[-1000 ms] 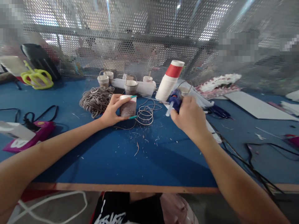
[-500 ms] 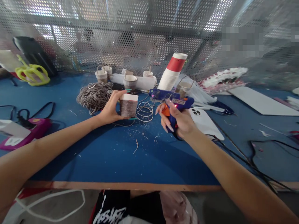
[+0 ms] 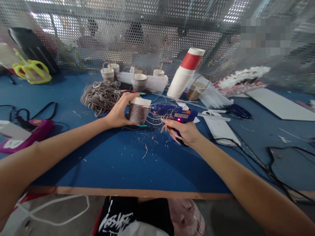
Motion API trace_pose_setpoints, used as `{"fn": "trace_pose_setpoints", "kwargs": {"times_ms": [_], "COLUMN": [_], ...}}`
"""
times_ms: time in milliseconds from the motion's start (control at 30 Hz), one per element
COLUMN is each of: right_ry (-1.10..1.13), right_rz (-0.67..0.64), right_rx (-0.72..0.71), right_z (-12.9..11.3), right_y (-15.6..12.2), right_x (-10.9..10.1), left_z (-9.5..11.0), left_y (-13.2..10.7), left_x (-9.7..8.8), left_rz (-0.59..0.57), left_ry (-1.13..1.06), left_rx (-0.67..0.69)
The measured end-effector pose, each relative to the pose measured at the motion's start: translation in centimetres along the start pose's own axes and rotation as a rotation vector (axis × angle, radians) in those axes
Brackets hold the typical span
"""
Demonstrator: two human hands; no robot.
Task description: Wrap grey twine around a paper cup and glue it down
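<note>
Surface: blue worktop [image 3: 118, 164] with a wooden front edge, strewn with small scraps; a perforated metal screen [image 3: 147, 29] stands across the top of the frame.
Left hand: the left hand [image 3: 120, 113] sits just left of centre, fingers and thumb wrapped round a cord-wrapped paper cup [image 3: 137, 111], which it holds upright just above the worktop.
Right hand: the right hand [image 3: 184, 131], right of centre, is closed round the grip of a blue glue gun [image 3: 176, 113], with a small red light showing on the gun's body.
Gun and cup: the gun lies level, its nozzle pointing left and right at the cup's side; whether it touches cannot be made out.
Behind the cup: a heap of grey cord [image 3: 100, 95] to the upper left, loose loops of cord under the gun.
Back row: several small finished cups [image 3: 139, 82] along a white strip, and a leaning stack of paper cups [image 3: 184, 78] with a red band at upper centre.
Right of the gun: a white phone [image 3: 220, 127] lying flat, black cables [image 3: 258, 160] trailing toward the lower right.
Far left: yellow-green scissors [image 3: 31, 70] at upper left, a pink tool [image 3: 31, 134] at mid left.
</note>
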State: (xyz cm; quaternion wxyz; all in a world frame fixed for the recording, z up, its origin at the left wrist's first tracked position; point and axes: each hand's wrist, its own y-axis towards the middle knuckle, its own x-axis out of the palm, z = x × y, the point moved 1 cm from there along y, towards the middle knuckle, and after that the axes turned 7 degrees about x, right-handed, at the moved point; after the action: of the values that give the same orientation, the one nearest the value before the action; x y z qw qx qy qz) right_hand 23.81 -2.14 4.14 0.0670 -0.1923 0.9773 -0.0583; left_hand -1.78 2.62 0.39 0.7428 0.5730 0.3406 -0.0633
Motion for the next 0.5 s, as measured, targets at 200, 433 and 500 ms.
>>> {"fn": "trace_pose_setpoints", "kwargs": {"times_ms": [200,433,500], "right_ry": [-0.024,-0.042,-0.039], "right_rz": [0.029,0.057,0.055], "right_rx": [-0.023,0.005,0.006], "right_z": [0.20,0.07,0.07], "right_y": [0.04,-0.04,-0.05], "right_x": [0.02,0.16,0.16], "left_z": [0.01,0.00,0.01], "left_y": [-0.11,-0.09,-0.07], "left_x": [0.01,0.12,0.09], "left_rz": [-0.017,0.002,0.003], "left_ry": [-0.003,-0.008,-0.006], "left_rx": [0.002,0.039,0.039]}}
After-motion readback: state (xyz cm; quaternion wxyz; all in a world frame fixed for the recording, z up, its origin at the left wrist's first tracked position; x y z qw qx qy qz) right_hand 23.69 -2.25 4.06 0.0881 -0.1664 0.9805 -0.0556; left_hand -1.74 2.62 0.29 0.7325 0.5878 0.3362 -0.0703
